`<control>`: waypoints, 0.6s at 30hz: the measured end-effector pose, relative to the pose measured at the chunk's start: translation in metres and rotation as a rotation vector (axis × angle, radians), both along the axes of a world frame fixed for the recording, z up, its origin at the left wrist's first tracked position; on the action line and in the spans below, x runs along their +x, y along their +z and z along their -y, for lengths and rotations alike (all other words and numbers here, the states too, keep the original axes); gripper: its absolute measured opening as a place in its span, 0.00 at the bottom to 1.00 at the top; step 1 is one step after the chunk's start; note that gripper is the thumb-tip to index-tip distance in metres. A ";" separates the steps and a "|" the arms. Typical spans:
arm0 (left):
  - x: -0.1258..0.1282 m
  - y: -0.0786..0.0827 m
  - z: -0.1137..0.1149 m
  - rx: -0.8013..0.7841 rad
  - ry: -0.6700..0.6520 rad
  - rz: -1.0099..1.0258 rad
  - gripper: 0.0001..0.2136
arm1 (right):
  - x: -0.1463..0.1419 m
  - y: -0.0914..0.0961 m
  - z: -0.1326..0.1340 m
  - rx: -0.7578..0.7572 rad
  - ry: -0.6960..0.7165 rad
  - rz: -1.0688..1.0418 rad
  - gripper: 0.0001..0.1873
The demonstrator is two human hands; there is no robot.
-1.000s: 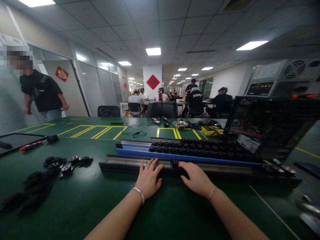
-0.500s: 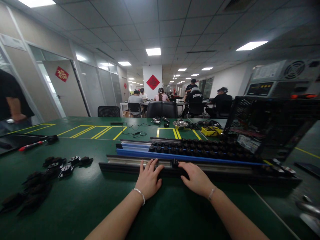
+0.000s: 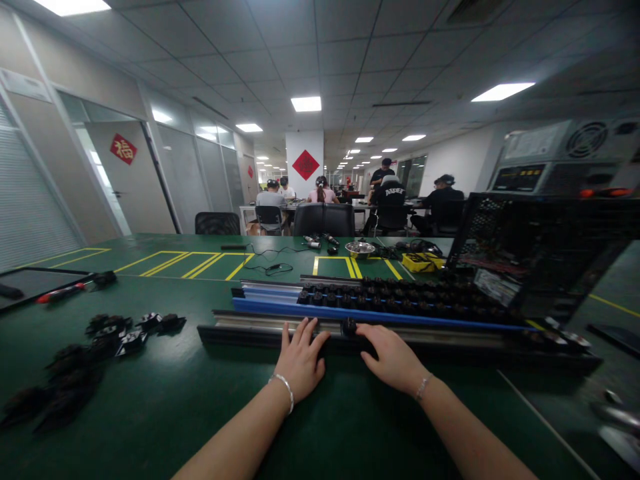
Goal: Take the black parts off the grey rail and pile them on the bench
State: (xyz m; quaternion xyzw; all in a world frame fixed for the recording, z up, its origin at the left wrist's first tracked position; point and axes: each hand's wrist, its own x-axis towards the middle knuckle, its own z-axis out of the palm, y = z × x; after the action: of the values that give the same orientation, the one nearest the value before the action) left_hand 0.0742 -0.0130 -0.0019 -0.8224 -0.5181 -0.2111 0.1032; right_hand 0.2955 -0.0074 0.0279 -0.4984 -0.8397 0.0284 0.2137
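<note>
A long dark rail [image 3: 430,335] with a metallic channel lies across the table in front of me. One small black module [image 3: 349,327] sits in that channel, its exact kind too dark to make out. My left hand [image 3: 301,357] rests on the rail's near side, left of the module, with fingers spread and nothing held. From the right, my right hand [image 3: 395,357] touches the module with its index fingertip, while the thumb stays apart below. Directly behind stands a blue-edged rail [image 3: 280,307], beside several rows of similar black modules [image 3: 380,301].
Loose black modules [image 3: 105,340] lie in a pile at left, near a red-handled tool [image 3: 63,292] and a dark tray [image 3: 35,288]. An open computer case [image 3: 540,253] stands at right. Farther back are a metal bowl [image 3: 360,249] and a yellow box [image 3: 423,262].
My left hand has shifted very slightly to the right along the rail. My right hand and the module look the same. A person at the far left has gone out of view.
</note>
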 end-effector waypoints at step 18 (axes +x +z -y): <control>0.001 0.001 0.000 -0.014 0.005 -0.051 0.27 | -0.015 -0.006 0.003 0.006 0.036 0.072 0.27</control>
State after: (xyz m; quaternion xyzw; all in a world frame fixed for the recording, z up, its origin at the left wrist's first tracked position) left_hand 0.0754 -0.0127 -0.0012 -0.8268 -0.5190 -0.1864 0.1113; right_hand 0.2805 -0.0107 0.0217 -0.4830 -0.8559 0.0117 0.1843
